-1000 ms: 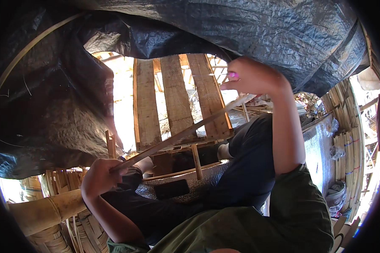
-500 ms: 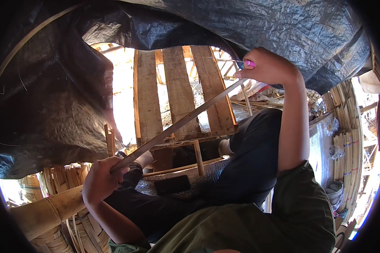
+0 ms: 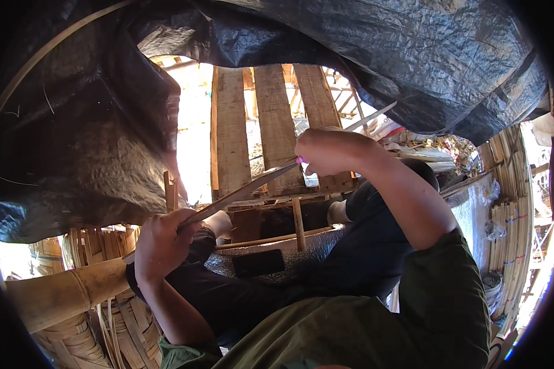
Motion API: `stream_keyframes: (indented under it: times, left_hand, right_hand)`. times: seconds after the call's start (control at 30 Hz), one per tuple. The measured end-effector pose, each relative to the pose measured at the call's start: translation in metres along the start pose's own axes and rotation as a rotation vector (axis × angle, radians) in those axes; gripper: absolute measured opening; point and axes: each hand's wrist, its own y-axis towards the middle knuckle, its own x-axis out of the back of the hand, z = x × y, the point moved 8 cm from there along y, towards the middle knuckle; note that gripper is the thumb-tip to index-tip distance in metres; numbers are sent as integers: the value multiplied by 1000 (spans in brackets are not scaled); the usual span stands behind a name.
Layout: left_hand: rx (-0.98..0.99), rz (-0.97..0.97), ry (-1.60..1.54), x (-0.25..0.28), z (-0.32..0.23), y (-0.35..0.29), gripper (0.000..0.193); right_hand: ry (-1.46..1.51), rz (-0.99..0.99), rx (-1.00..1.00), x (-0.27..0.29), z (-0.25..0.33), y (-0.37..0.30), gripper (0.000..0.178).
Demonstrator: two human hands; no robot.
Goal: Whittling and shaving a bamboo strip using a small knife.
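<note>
the right hand [image 3: 329,150] has dropped from one o'clock toward centre, both fists clenched on the bamboo strip [image 3: 246,192] (left hand [image 3: 160,243] unmoved), so the stroke looks underway.

Black tarp [image 3: 363,55] overhead; wooden pallet [image 3: 271,123] backlit by bright daylight.

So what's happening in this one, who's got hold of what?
A seated person holds a long thin bamboo strip in both bare hands. The left hand grips its lower end near the knee, and the right hand is closed around it higher up, so the strip slants up across the lap. A black plastic tarp hangs overhead, a pale wooden slatted pallet stands in front, and a thick bamboo pole lies at lower left.
</note>
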Motion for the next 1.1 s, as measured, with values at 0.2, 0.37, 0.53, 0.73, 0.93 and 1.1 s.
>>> stream_keyframes:
  times: [0.2, 0.37, 0.53, 0.73, 0.93, 1.1]
  left_hand:
    - [-11, 2, -9, 7, 0, -8, 7]
    - [-40, 0, 48, 14, 2, -16, 9]
    - [32, -24, 60, 20, 11, -19, 8]
    - [10, -36, 19, 25, 14, -18, 13]
    - [35, 14, -119, 35, 21, -25, 10]
    - [81, 37, -293, 32, 40, -28, 13]
  right_hand:
    - [-70, -1, -38, 4, 4, 5, 19]
    - [-22, 94, -65, -7, 0, 5, 21]
    - [7, 121, -144, -10, -17, -10, 26]
    - [104, -136, -108, 9, -36, -36, 34]
    - [305, -654, -321, 46, -78, -102, 42]
    - [196, -1696, -627, 93, -113, -216, 41]
